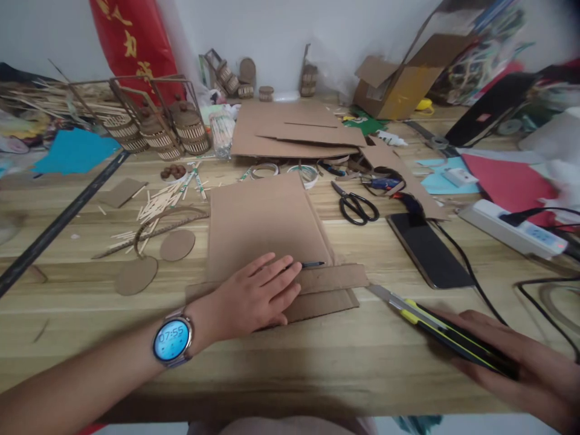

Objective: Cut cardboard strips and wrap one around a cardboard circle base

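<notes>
My left hand (263, 290) lies flat, fingers stretched out, on a cardboard strip (335, 278) with another piece of cardboard (324, 305) beneath it. A dark pen (312, 264) shows just past its fingertips. Behind these lies a larger cardboard sheet (260, 217). My right hand (521, 362) grips a black and yellow utility knife (446, 326). The blade is out, and its tip is by the right end of the strip; whether it touches cannot be told. Left of the sheet are two cardboard discs, one (177, 244) behind the other (136, 276).
Black scissors (357, 205) and a phone (428, 251) lie to the right, near a white power strip (512, 226) with cables. Matchstick-like sticks (158, 202) are scattered at left. Small bucket-like models (190, 133) and a cardboard stack (294, 121) stand farther back.
</notes>
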Available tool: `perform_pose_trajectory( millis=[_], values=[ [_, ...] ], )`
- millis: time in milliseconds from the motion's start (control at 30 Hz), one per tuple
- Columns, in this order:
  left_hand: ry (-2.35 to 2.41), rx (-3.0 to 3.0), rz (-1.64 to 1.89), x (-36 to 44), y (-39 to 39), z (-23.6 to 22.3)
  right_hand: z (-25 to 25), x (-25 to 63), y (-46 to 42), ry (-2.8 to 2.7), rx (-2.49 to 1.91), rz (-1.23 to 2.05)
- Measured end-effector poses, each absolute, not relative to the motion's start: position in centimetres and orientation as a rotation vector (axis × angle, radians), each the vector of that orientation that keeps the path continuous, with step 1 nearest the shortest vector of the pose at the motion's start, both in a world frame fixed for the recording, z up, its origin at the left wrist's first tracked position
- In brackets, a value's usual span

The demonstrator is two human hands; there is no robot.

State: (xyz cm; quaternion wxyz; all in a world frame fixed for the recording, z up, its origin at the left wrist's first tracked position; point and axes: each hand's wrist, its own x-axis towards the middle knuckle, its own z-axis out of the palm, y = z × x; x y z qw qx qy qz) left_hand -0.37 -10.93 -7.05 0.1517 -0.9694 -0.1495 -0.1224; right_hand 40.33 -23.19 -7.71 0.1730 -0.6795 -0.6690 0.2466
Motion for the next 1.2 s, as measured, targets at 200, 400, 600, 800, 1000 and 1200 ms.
perform_pose_trajectory(
  millis=[200, 400, 600, 800, 1000, 1200],
  values=[
    [-0.45, -2.991, -0.28, -0.4, -11.9, -8.4, -7.6, 40.7, -21.7, -2.145, -1.844, 0.766],
    [-0.534, -3.073, -0.239, -0.1, -13.0, -9.1, -7.0, 39.1, -20.5, -2.105, -1.777, 0.861],
    [-0.615, -3.044, -0.255, 0.0, -13.2, -9.4, -5.3, 37.1, -18.7, -2.236, -1.692, 0.876],
    [-0.668, -3.031, -0.253, 0.3, -11.2, -9.4, -5.0, 36.1, -16.9, -2.226, -1.644, 0.786],
    [-0.634, -3.037, -0.249, 0.5, -11.4, -10.0, -6.3, 36.9, -17.5, -2.295, -1.654, 0.719],
    [-0.566, -3.094, -0.246, 0.7, -11.0, -9.3, -6.6, 36.6, -18.9, -2.312, -1.659, 0.711]
  ],
)
